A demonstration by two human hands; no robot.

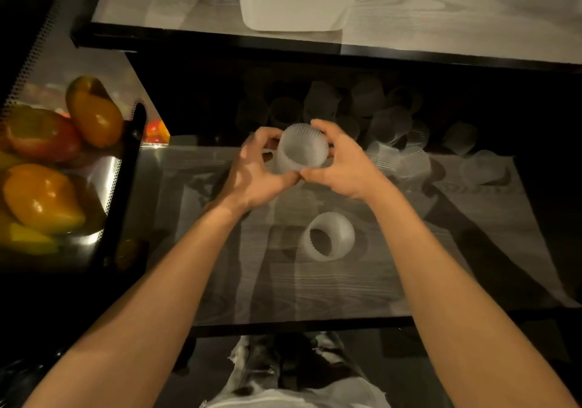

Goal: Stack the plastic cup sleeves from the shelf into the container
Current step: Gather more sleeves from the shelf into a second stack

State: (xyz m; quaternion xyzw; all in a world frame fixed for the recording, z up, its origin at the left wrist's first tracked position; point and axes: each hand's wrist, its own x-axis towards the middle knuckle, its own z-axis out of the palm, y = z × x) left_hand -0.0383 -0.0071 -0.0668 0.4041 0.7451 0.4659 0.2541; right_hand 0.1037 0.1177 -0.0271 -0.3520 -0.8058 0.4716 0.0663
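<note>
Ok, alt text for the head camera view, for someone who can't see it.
The left hand and right hand grip a ribbed translucent plastic cup sleeve above a pale wood-grain shelf. A second ribbed sleeve lies on its side nearer the person, more sleeves lie scattered further back, and a white rectangular plastic container stands on the upper shelf.

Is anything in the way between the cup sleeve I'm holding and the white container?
Only the upper shelf's black front edge, which runs across between the cup sleeve, held by the left hand and right hand, and the container on that shelf. Nothing else visible; the container's top is out of frame.
</note>
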